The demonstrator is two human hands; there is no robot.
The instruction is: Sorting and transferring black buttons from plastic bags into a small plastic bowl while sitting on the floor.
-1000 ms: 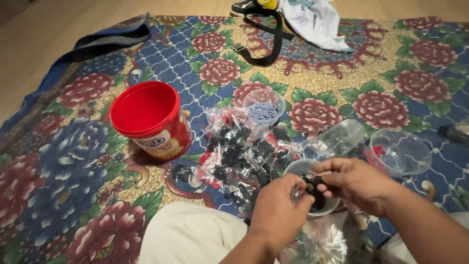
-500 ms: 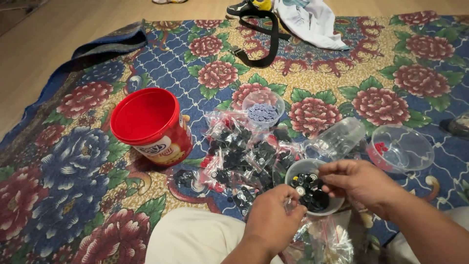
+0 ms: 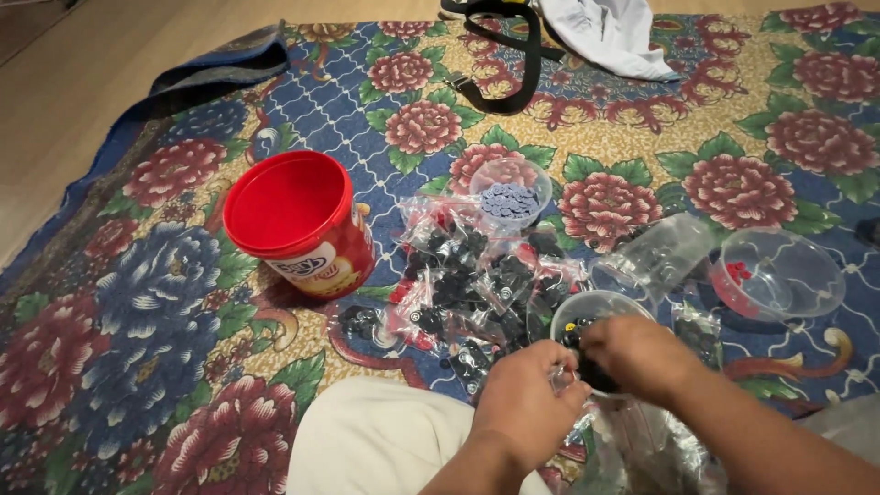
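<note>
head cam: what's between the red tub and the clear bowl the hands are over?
In the head view, a heap of small clear bags holding dark parts lies on the floral mat between the red tub and the clear bowl; the stretch is not bare.

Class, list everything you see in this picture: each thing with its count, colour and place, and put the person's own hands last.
Tub: one, red, lidded, left of centre.
Small bags of parts: a pile, clear with dark pieces, centre.
Bowl of grey pieces: one, clear, behind the pile.
Bowl of dark pieces: one, clear, under the hands.
Bowl with red pieces: one, clear, right.
Rug: one, floral, underneath.
Strap: black, top.
Cloth: white, top.
Left hand: lower centre.
Right hand: over bowl.
</note>
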